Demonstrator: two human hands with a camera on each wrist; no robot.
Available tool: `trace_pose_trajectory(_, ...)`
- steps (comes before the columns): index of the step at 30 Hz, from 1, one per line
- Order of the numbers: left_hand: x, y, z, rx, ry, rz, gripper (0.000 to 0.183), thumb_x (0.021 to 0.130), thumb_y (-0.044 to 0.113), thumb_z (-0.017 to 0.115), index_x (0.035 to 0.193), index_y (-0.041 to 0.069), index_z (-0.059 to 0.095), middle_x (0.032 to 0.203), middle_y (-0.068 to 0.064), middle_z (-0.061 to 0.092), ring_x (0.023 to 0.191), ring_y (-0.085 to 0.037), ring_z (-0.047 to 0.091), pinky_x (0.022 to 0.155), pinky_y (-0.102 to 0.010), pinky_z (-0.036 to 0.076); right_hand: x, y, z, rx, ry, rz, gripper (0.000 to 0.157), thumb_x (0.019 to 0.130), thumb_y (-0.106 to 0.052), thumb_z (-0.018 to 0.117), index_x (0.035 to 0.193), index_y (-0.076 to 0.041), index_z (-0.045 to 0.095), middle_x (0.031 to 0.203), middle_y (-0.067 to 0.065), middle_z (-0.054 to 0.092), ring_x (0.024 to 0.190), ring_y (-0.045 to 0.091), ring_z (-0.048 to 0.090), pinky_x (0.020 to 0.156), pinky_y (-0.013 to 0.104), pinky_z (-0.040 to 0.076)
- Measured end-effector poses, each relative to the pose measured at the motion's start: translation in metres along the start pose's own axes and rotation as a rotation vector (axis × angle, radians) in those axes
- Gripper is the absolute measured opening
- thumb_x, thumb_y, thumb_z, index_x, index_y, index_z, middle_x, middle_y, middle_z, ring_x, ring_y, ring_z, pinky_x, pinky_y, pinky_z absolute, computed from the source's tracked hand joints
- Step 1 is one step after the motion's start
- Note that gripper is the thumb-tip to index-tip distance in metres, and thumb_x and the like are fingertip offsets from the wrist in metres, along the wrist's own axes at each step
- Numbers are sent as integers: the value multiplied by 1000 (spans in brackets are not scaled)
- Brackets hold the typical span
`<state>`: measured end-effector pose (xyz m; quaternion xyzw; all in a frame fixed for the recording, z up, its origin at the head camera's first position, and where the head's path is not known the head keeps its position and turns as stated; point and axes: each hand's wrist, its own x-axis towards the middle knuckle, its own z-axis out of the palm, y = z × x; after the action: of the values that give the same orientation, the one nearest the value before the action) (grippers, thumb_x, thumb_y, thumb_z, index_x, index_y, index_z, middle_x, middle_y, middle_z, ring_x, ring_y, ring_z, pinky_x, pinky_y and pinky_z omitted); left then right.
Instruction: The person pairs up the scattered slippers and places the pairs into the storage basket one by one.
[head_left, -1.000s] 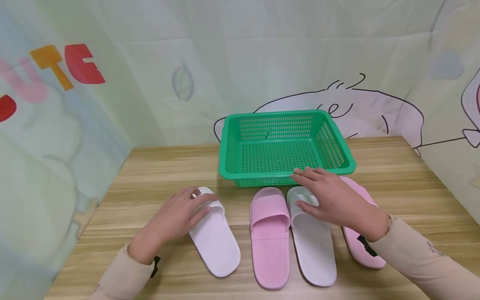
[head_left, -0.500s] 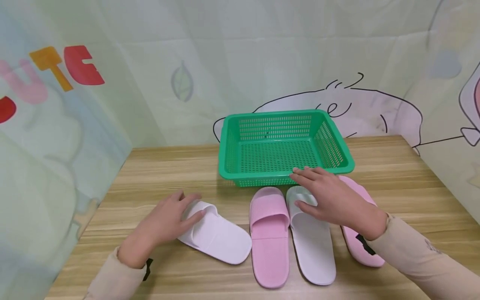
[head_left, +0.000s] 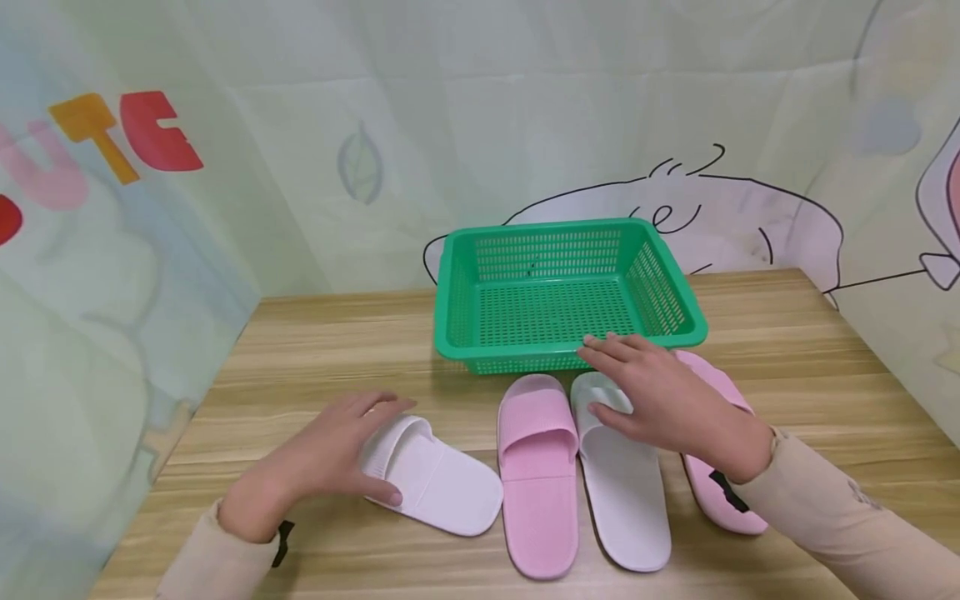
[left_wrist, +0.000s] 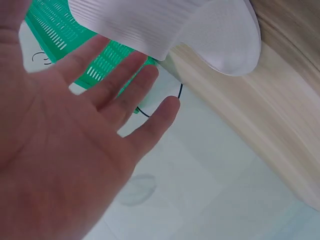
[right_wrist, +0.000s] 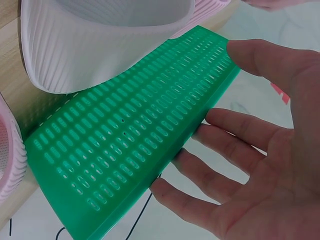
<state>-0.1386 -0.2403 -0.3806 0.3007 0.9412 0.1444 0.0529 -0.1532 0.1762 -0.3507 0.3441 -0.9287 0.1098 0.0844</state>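
Observation:
My left hand (head_left: 326, 450) spans the toe strap of the left white slipper (head_left: 461, 492), which lies slanted with its heel end toward the right. Fingers reach past the strap on the far side and the thumb lies on the near side. In the left wrist view the left fingers are spread, beside the ribbed white strap (left_wrist: 130, 25). My right hand (head_left: 663, 392) hovers over the toe of the other white slipper (head_left: 630, 508), its loosely extended fingertips right at the front rim of the green basket (head_left: 510, 353). That slipper's strap is partly hidden.
A pink slipper (head_left: 540, 508) lies between the two white ones. Another pink slipper (head_left: 712, 504) lies at the right, partly under the right forearm. The basket stands behind the row on the wooden table (head_left: 330, 342). A printed curtain (head_left: 450, 142) hangs behind.
The left white slipper has swung round, its heel end now pointing right, near the pink one. My left hand has shifted left and lower, its thumb spreading away. The right hand stays put.

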Motion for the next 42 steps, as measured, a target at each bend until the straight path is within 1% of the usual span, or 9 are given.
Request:
trace_pose_trajectory(3, 0, -1, 1, -21, -49, 13, 111, 60, 55, 100, 150, 8, 55, 144, -18, 59, 131, -44, 55, 109, -68, 43, 0, 0, 0, -3, -1, 2, 59, 91, -22, 82, 142, 1, 64, 148, 21, 62, 132, 47, 60, 110, 62, 48)
trace_pose_trajectory(10, 2, 0, 4, -9, -106, 1, 112, 55, 40, 105, 150, 10, 54, 146, -11, 59, 132, -39, 55, 112, -65, 41, 0, 0, 0, 1, 10, -3, 59, 91, -22, 83, 141, 2, 64, 147, 22, 63, 132, 48, 60, 110, 62, 48)
trace_pose_trajectory(15, 2, 2, 7, 19, -90, 12, 107, 55, 30, 105, 148, 12, 56, 143, -9, 60, 129, -37, 56, 111, -65, 41, 0, 1, 0, -5, 12, 1, 59, 92, -23, 82, 142, 2, 64, 148, 22, 62, 133, 47, 60, 111, 62, 47)
trace_pose_trajectory(22, 1, 6, 9, 91, -47, 8, 102, 53, 31, 106, 142, 14, 60, 138, -6, 64, 124, -35, 60, 108, -64, 44, -4, 5, 1, -9, 8, -8, 61, 93, -26, 81, 147, -2, 61, 154, 18, 58, 140, 45, 55, 114, 62, 45)
trace_pose_trajectory(25, 2, 7, 11, 98, -43, 2, 100, 53, 30, 106, 141, 14, 62, 137, -5, 65, 122, -35, 61, 108, -63, 45, -6, 8, 3, -18, 33, -32, 62, 92, -26, 83, 145, -4, 63, 154, 17, 57, 142, 43, 53, 114, 62, 46)
trace_pose_trajectory(30, 2, 8, 12, 110, -33, 4, 98, 53, 29, 106, 140, 14, 62, 135, -5, 66, 120, -34, 62, 108, -62, 45, -9, 9, 8, 0, 92, -97, 48, 88, -23, 86, 131, -8, 72, 135, 10, 68, 128, 33, 62, 105, 54, 54)
trace_pose_trajectory(34, 1, 10, 12, 125, -27, 7, 98, 52, 28, 106, 139, 13, 63, 133, -5, 67, 118, -33, 62, 109, -61, 46, -13, 8, 13, 41, 15, -94, 41, 88, -21, 87, 125, -9, 74, 121, 3, 71, 114, 26, 66, 96, 45, 58)
trace_pose_trajectory(38, 1, 10, 11, 127, -34, -8, 97, 53, 28, 106, 138, 14, 63, 133, -5, 67, 119, -34, 62, 109, -61, 45, -17, 12, 19, 68, -72, -46, 47, 89, -22, 86, 131, -8, 71, 127, 7, 71, 117, 30, 67, 97, 48, 58)
trace_pose_trajectory(42, 0, 11, 11, 123, -37, -16, 96, 54, 29, 105, 138, 14, 63, 133, -5, 67, 121, -34, 62, 109, -62, 45, -20, 17, 26, 68, -90, -42, 48, 90, -18, 85, 134, -7, 69, 129, 9, 70, 118, 31, 68, 98, 50, 58)
